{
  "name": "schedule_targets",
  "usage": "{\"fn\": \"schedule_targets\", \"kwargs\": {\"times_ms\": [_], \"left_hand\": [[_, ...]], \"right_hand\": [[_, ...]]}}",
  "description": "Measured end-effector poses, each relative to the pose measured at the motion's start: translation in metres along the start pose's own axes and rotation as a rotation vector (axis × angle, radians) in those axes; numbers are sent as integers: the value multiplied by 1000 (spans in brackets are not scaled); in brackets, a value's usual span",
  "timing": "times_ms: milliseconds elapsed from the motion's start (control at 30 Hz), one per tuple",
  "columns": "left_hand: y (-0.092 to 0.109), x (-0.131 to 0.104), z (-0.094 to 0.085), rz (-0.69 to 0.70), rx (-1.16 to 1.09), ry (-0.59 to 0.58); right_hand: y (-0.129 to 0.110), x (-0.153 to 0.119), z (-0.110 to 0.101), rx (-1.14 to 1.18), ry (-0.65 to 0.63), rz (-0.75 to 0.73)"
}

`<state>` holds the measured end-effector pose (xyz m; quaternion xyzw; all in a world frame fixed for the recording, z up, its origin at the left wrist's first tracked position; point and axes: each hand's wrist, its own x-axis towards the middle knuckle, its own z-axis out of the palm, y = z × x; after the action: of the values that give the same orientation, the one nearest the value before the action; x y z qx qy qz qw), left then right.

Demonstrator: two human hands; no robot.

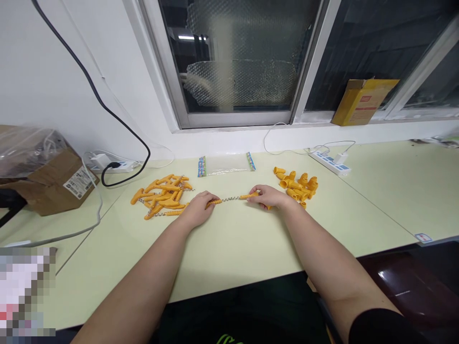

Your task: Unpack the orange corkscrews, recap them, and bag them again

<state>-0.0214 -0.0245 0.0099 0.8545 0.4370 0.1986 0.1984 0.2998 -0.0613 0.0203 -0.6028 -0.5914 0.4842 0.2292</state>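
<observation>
Near the table's [229, 258] back edge, a carton [53, 184] sits beside a power strip [125, 167] with a black cable [82, 70] plugged in; farther right lies another strip [332, 164]. A yellow box [364, 104] leans against the window [247, 43].

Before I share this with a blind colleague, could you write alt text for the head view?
A person's left hand and right hand hold the yellow ends of a silvery metal strand at a pale green table. Yellow handled pieces are piled beside the left hand, hollow yellow pieces near the right; a clear packet lies behind.
</observation>
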Motion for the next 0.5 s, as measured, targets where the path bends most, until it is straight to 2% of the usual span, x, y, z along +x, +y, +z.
{"fn": "schedule_targets", "kwargs": {"times_ms": [500], "left_hand": [[-2,0,0,-2,-7,-2]], "right_hand": [[-2,0,1,30,5,18]]}}
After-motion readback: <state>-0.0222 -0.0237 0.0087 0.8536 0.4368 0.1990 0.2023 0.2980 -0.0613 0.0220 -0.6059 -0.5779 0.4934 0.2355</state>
